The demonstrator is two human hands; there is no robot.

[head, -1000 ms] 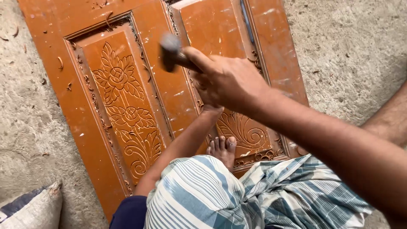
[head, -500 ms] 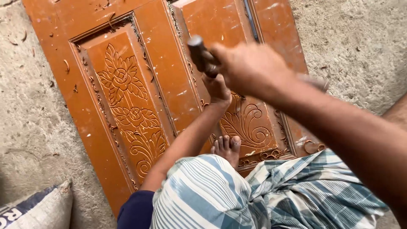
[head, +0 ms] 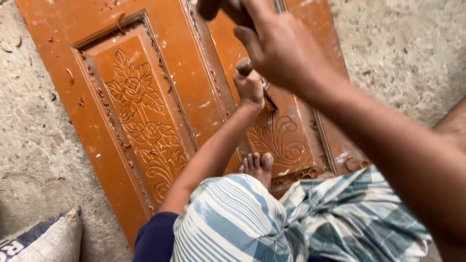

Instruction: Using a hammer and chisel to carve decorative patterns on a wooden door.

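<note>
Orange-brown carved wooden door panel (head: 145,111) flat on grey concrete floor (head: 39,145), floral relief, wood chips scattered, left hand (head: 250,87) fisted round dark-bladed chisel (head: 252,80) on right panel, right hand (head: 281,48) gripping dark mallet (head: 221,7) above, bare foot (head: 257,165) on door.

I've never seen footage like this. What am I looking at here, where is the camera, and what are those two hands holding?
There is no machine here: a person works with bare hands, and the one camera sits on that person's head, looking down. On the rough ground lies an orange-brown wooden door with carved flower panels. The left hand grips a chisel with its blade set against the right-hand carved panel. The right hand, close to the camera, holds a hammer raised above the chisel. The person's bare foot rests on the door, with a striped cloth over the knees. A sack lies at lower left.
</note>
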